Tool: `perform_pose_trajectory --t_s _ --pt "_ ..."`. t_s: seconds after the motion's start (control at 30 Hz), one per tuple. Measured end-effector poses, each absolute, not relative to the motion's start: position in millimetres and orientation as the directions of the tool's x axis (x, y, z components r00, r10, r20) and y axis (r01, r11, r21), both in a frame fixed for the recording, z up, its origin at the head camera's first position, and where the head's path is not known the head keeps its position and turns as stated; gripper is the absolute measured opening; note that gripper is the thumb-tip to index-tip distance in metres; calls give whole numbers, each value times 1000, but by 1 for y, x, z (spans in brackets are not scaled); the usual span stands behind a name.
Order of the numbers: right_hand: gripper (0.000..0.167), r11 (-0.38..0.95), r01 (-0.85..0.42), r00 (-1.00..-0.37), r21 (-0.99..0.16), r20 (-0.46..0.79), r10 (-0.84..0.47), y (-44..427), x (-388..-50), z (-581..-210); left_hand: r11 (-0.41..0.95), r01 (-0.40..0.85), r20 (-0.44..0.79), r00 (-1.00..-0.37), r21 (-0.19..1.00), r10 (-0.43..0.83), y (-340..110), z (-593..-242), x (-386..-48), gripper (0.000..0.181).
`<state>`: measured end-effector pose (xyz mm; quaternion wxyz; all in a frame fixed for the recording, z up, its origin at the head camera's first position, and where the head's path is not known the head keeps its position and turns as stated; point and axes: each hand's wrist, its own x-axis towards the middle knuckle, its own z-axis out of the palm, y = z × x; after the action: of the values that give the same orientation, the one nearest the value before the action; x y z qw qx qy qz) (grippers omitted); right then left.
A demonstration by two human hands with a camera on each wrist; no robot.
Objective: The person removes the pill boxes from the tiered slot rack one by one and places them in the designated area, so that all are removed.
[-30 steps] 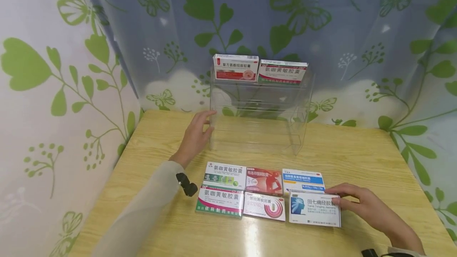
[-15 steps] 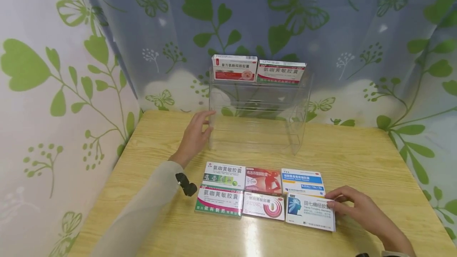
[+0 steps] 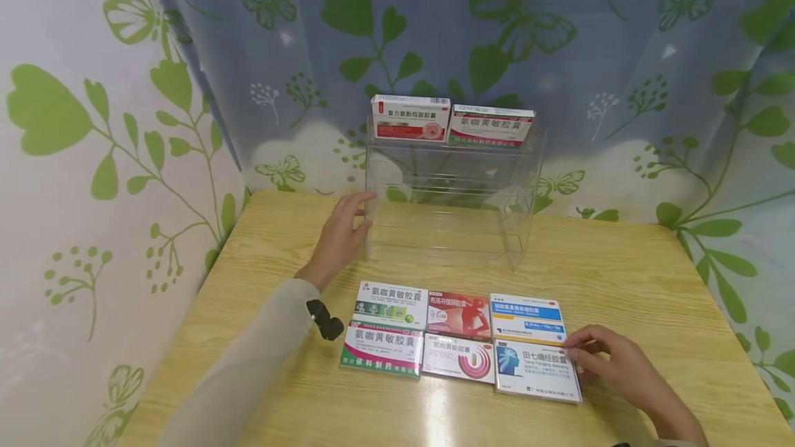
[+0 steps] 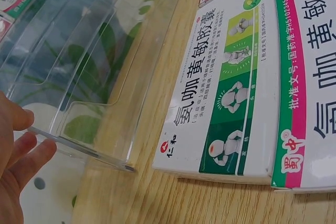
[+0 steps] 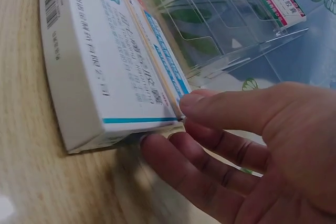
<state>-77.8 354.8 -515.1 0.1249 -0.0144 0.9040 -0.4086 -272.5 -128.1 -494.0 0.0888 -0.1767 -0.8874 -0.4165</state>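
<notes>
In the head view my left hand (image 3: pixel 338 236) is at the left side of a clear acrylic display rack (image 3: pixel 444 250); in the left wrist view its fingers (image 4: pixel 39 156) hold the side panel's edge. My right hand (image 3: pixel 621 368) pinches the right end of a white medicine box (image 3: pixel 537 374) with a blue head picture. In the right wrist view the thumb lies at that box's upper corner, other fingertips beside its end. The box lies at the near right of two rows, below a blue-and-white medicine box (image 3: pixel 528 316). Its underside is hidden.
A red medicine box (image 3: pixel 458 314), a green-and-white one (image 3: pixel 390 303), a pink-and-green one (image 3: pixel 381 350) and one with pink rings (image 3: pixel 458 359) lie alongside on the wooden table (image 3: pixel 279 392). Two more boxes (image 3: pixel 410 119) stand on the rack's top tier. Patterned curtains enclose the table.
My right hand has brought the white box slightly left and down, so it lies below the blue-and-white box and no longer overlaps its lower edge. The left hand has stayed at the rack.
</notes>
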Motion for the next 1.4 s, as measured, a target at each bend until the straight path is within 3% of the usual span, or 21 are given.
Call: perform_pose_trajectory --t_s 0.17,0.37,0.63,0.93,1.17,1.4 --pt "28 737 43 -970 -675 -205 -131 363 -94 -493 582 402 318 -916 707 247 -129 -494 -274 55" --pt "35 752 -145 -987 -643 36 -159 371 -140 -454 586 389 304 -921 711 241 -130 -494 -274 56" --pt "48 712 -180 -969 -678 247 -10 350 -218 -402 589 396 315 -918 704 241 -130 -496 -275 56" --pt "53 666 -210 -946 -716 320 45 308 -272 -355 583 407 329 -913 703 242 -129 -497 -275 56" --pt "47 713 -307 -912 -630 409 -31 285 -299 -332 601 407 335 -913 688 234 -129 -496 -274 57" --pt "54 766 -318 -918 -559 382 -102 274 -325 -324 597 404 331 -914 693 234 -128 -493 -274 56"
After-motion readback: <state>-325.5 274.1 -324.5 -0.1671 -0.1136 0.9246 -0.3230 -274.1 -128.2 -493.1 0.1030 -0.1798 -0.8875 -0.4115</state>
